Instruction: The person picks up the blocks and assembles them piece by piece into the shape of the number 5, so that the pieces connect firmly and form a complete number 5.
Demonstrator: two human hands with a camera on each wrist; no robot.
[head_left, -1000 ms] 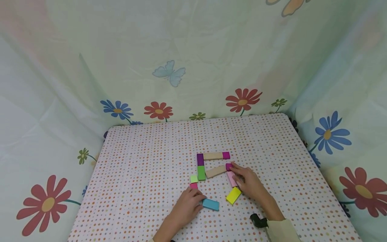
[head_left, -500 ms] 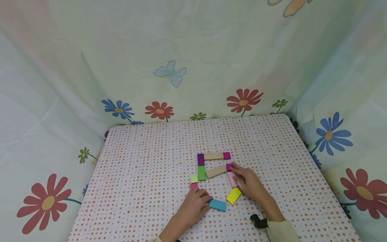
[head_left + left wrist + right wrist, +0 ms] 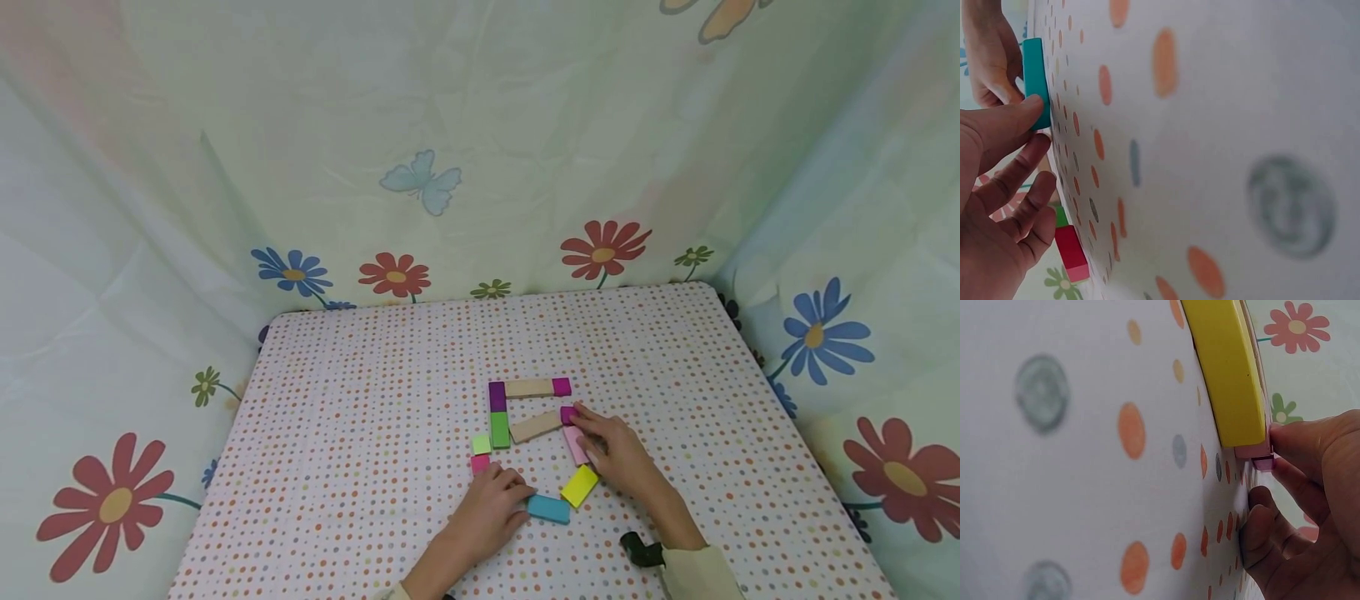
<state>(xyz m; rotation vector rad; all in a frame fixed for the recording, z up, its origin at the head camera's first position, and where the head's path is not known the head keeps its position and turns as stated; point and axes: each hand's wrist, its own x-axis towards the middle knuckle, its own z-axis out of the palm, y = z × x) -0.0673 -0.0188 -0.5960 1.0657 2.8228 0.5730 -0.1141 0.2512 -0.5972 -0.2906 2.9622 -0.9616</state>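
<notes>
My left hand (image 3: 487,517) pinches the left end of a blue block (image 3: 549,509) between thumb and index finger; the left wrist view shows the thumb against the side of the same blue block (image 3: 1035,81). My right hand (image 3: 618,454) touches a magenta block (image 3: 567,414) with its index finger, and its thumb rests by a pink block (image 3: 575,445). The thumb partly covers the pink block. A yellow block (image 3: 580,486) lies just below the pink one, its corner near the blue block's right end. Large in the right wrist view is the yellow block (image 3: 1225,369).
Beyond the hands, a purple block (image 3: 497,397), a green block (image 3: 499,430), two plain wooden blocks (image 3: 529,387) and another magenta block (image 3: 562,387) lie joined on the dotted tablecloth (image 3: 360,433). A light green block (image 3: 481,444) and hot pink block (image 3: 480,463) sit left.
My left hand has slid the blue block to the right, closer to the yellow block. My right hand has stayed in place on the magenta and pink blocks.
</notes>
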